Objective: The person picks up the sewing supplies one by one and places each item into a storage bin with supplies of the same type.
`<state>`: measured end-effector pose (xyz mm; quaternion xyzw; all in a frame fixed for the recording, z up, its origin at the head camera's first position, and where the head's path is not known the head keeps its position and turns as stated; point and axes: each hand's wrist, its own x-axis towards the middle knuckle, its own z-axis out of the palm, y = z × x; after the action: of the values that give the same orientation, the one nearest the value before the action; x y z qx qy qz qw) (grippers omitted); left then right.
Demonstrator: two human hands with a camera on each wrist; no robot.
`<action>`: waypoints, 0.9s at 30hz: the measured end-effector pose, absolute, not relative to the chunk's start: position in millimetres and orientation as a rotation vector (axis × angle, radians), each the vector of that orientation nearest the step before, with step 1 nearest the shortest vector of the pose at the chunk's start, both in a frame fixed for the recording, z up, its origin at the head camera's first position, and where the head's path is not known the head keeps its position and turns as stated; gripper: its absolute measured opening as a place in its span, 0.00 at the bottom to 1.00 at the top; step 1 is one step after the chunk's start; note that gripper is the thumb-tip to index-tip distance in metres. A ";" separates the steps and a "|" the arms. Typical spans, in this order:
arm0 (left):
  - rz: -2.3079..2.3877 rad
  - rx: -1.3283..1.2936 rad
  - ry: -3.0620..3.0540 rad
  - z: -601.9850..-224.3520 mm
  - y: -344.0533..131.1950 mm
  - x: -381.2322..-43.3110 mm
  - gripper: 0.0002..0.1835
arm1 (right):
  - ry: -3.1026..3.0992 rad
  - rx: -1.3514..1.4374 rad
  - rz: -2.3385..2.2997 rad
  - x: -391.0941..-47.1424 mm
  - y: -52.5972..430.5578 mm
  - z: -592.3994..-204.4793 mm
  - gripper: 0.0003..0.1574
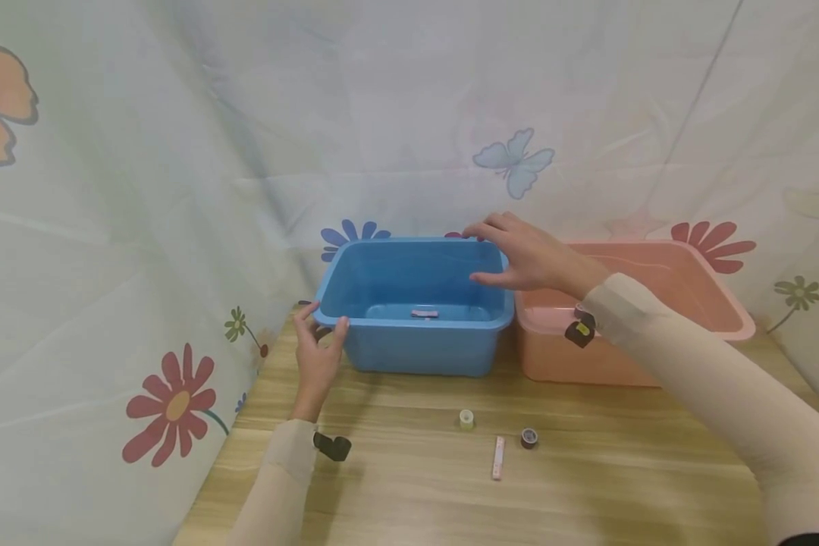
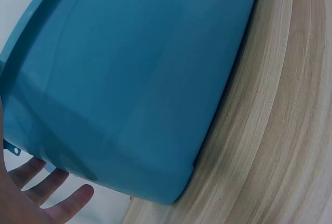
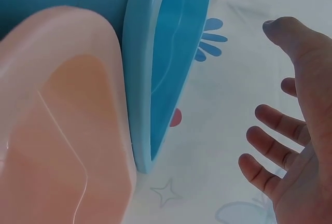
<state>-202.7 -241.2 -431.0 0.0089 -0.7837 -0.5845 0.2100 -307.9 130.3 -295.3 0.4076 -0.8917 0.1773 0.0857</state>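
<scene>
A blue plastic basin (image 1: 419,349) stands on the wooden table, with a small pink-and-white strip (image 1: 424,313) lying inside it. My left hand (image 1: 319,360) is at the basin's front left corner, thumb and fingers spread about the rim. In the left wrist view, its fingers (image 2: 67,203) reach along the basin's side, fairly straight; the thumb is hidden there. Over the basin's right end hovers my right hand (image 1: 525,254), thumb and fingers spread apart. The right wrist view shows that hand (image 3: 301,130) holding nothing, apart from the blue rim (image 3: 137,79).
A pink basin (image 1: 587,364) stands against the blue one's right side. In front lie a pale small roll (image 1: 466,419), a dark small roll (image 1: 528,437) and another pink-and-white strip (image 1: 498,458). A patterned curtain (image 1: 396,114) hangs behind and at the sides.
</scene>
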 end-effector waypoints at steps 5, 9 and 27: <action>-1.624 0.029 -2.193 -430.6 -241.6 -202.7 0.38 | -2.635 1.237 0.546 -304.4 132.8 -296.5 0.44; -1.627 0.028 -2.190 -429.4 -241.1 -202.3 0.38 | -2.618 1.252 0.547 -302.1 134.3 -297.7 0.43; -1.633 0.003 -2.154 -433.3 -240.6 -203.5 0.38 | -2.602 1.256 0.563 -286.6 142.9 -300.0 0.43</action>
<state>-203.5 -240.6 -433.3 0.0011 -0.7778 -0.5898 0.2173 -286.6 142.9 -300.0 0.4246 -0.8796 0.1904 0.0989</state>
